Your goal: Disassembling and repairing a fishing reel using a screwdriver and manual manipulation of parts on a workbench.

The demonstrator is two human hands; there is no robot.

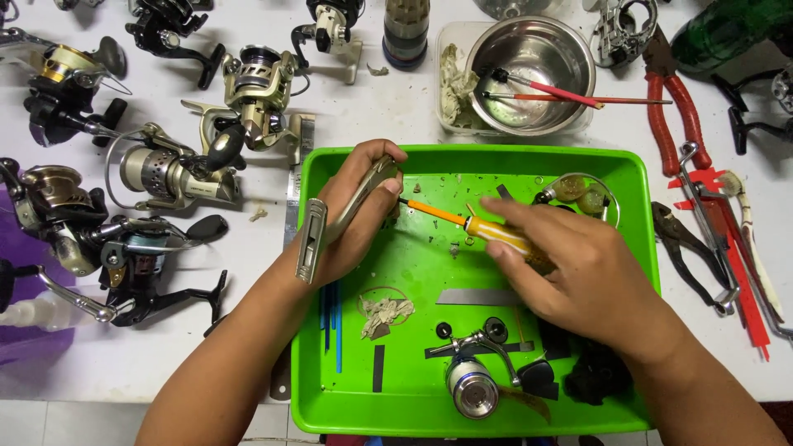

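My left hand grips a grey metal reel body by its stem over the left side of a green plastic tray. My right hand holds a screwdriver with a yellow handle; its orange shaft points left, the tip against the part under my left fingers. In the tray lie a silver spool, small black parts, a grey strip, a wad of dirty tissue and a wire bail with rollers.
Several fishing reels crowd the white table to the left. Behind the tray stands a steel bowl with red-handled tools in it. Red pliers and black pliers lie at the right, with a green bottle.
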